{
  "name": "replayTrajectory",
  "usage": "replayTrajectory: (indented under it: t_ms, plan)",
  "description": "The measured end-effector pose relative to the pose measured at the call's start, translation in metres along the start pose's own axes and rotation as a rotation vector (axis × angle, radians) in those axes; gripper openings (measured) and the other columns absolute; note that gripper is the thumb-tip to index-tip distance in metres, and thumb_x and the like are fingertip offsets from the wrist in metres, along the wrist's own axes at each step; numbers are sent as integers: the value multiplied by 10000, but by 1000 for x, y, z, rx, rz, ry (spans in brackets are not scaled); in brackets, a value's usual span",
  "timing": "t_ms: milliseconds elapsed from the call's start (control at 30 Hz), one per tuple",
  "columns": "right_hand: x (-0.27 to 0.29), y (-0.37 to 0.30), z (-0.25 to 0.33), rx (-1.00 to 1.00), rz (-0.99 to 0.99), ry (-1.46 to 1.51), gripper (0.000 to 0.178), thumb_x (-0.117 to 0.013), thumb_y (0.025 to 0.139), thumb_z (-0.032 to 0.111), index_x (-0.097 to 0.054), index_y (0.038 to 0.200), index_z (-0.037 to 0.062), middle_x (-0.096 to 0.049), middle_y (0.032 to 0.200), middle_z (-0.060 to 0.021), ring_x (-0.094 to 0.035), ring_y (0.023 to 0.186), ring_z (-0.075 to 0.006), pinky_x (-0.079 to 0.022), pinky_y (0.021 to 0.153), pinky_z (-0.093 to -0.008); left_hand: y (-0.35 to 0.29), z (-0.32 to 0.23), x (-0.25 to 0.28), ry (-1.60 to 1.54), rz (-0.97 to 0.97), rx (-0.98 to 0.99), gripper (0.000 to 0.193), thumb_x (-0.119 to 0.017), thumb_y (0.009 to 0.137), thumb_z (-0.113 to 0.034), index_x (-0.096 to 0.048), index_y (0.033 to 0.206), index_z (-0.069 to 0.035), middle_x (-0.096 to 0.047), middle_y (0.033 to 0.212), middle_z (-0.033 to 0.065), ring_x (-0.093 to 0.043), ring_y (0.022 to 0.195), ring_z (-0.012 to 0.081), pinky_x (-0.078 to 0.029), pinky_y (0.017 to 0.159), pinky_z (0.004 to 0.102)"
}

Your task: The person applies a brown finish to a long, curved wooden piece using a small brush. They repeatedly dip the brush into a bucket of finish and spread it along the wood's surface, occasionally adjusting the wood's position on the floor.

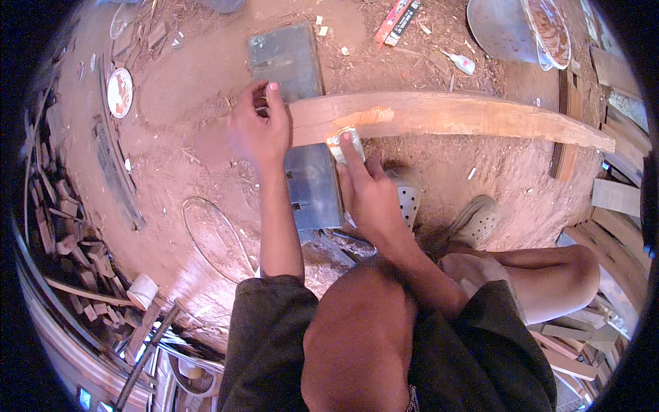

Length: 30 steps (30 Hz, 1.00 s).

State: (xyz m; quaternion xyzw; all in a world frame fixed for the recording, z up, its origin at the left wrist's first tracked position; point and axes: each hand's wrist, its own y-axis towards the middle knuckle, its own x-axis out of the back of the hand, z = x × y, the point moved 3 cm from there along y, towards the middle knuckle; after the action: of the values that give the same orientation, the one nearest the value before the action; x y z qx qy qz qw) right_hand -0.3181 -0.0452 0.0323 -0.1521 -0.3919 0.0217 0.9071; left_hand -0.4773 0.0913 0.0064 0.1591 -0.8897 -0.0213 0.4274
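Note:
A long, pale wooden board (446, 118) lies crosswise in front of me, with a patch of orange paste (374, 115) on its face. My left hand (264, 130) curls around the board near its left end; some of its edge is blurred. In my right hand (371, 192) is a small flat whitish scraper (336, 152), smeared with orange. The index finger presses down on this scraper at the board's near edge, just beside the paste. Under the board's left part sits a dark flat block (312, 196), while a brown wooden piece (564, 161) supports the right part.
Beyond the board lie a white squeeze bottle (463, 64), a red-and-black narrow box (398, 24) and a metal container (501, 31). A round paste-smeared lid (119, 93) is at far left. Wood offcuts (86, 264) pile up at left, and more planks (611, 254) at right.

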Motion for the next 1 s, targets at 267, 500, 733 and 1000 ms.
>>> replayTrajectory:
  t_ms: [267,500,733,1000]
  plan:
    - [-8,8,13,-23,96,-50,614,-601,970,207,-351,1531,237,-619,942,-319,-646,669,-480,-538,600,-531,1,-1,4,-77,6,-16,293,-647,925,-290,-708,992,-11,-728,829,161,-712,731,287,-552,689,393]
    - [-10,10,19,-4,151,-61,610,-578,974,203,-340,1536,228,-618,1013,-343,-655,687,-483,-544,612,-548,-3,17,3,-436,-13,163,254,-557,1008,-214,-645,1118,-3,-713,916,120,-677,844,190,-524,782,327]
    - [53,39,73,280,459,-318,497,-518,975,172,-435,1458,95,-664,979,-266,-690,769,-431,-585,656,-500,25,35,46,-584,-153,124,248,-565,1015,-194,-623,1157,1,-702,1038,124,-662,934,178,-509,838,306]
    - [75,96,68,646,617,-792,353,-476,974,147,-551,1315,91,-683,833,-190,-708,819,-365,-583,700,-480,37,78,74,199,-39,-45,469,-640,936,-390,-632,1205,-6,-676,1149,211,-635,1073,385,-496,918,448]
